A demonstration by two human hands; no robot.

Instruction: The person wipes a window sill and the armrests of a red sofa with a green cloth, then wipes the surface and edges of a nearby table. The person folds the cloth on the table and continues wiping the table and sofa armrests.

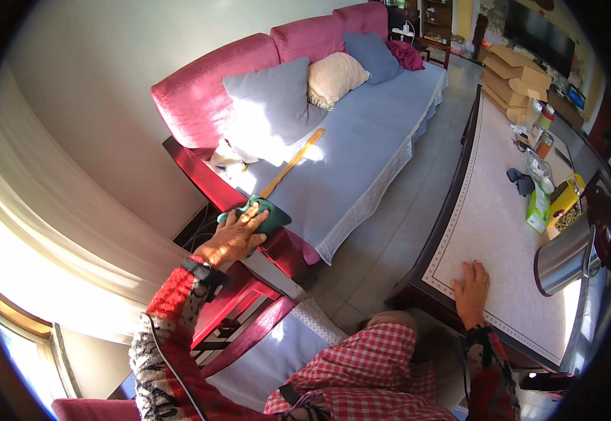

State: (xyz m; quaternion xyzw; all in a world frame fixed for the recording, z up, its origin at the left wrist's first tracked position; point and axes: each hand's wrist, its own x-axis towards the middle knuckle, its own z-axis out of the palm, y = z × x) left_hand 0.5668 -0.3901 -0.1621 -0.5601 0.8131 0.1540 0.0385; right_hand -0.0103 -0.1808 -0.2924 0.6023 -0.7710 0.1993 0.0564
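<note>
My left hand (234, 237) is on a dark green cloth (271, 217), its fingers bent over the fabric and pressing it to the end of the sofa's red wooden armrest (210, 172). Just beyond the cloth, a long flat wooden stick (291, 168) lies slantwise on the blue-grey sofa cover (361, 151). My right hand (471, 286) rests palm down near the left edge of the table (453, 238), fingers apart and holding nothing.
Cushions (267, 98) lean on the pink sofa back. A metal kettle (565, 263), a green tissue pack (538, 207), a yellow container (568, 200) and jars (544, 144) stand along the table's right. Cardboard boxes (516, 77) are at its far end. A sheer curtain (60, 182) hangs left.
</note>
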